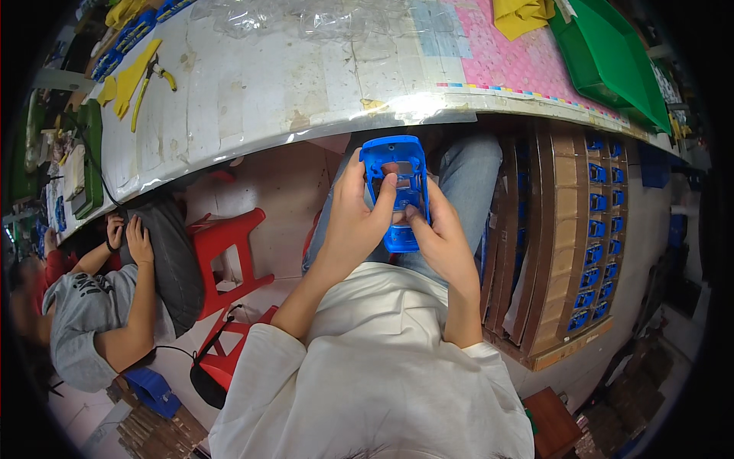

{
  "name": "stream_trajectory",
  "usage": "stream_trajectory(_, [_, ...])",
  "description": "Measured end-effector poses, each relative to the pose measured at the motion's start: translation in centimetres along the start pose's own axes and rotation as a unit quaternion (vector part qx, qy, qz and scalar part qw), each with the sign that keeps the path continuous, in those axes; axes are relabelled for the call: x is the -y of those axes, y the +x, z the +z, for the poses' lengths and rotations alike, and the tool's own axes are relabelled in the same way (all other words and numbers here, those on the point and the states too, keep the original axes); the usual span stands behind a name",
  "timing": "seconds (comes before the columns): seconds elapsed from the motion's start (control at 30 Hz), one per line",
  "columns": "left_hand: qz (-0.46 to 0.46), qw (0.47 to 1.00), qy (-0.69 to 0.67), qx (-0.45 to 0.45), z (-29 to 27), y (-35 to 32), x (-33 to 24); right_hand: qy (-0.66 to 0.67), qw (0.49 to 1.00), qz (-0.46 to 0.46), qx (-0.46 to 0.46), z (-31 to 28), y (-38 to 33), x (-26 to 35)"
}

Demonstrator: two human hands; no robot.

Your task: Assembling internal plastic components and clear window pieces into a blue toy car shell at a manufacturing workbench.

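Note:
Between my two hands is a blue plastic housing shell (407, 196), long and hollow, with several cut-out openings and its inner side facing up. It is held in front of my lap, just short of the table edge. My left hand (358, 210) wraps the shell's left side, its thumb lying over the inside. On the lower right, my right hand (442, 229) grips the rim, with that thumb pressed inside near the lower opening. The fingers beneath the shell are mostly hidden.
Ahead runs the white table (260, 99), bearing clear plastic bags (267, 17), yellow-handled pliers (145, 88) and a green tray (612, 57). To my right stands a partitioned cardboard box (562, 229) of blue shells. Red stools (229, 252) and a seated person (107, 306) are at left.

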State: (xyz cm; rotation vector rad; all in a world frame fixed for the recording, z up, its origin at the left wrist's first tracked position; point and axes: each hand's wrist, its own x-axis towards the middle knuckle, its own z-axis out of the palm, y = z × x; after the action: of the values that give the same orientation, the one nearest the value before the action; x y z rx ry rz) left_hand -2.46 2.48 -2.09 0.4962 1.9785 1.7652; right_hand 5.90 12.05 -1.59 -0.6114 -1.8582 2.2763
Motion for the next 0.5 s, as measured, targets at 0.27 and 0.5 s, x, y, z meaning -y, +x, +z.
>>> stream_trajectory(0.27, [0.007, 0.996, -0.076, 0.038, 0.8, -1.5, 1.0, -0.075, 0.996, -0.051, -0.003, -0.2, 0.1, 0.1])
stream_trajectory(0.5, [-0.068, 0.973, -0.218, 0.043, 1.2, -2.0, 1.4, -0.054, 0.998, -0.035, -0.007, 0.1, 0.1, 0.2])
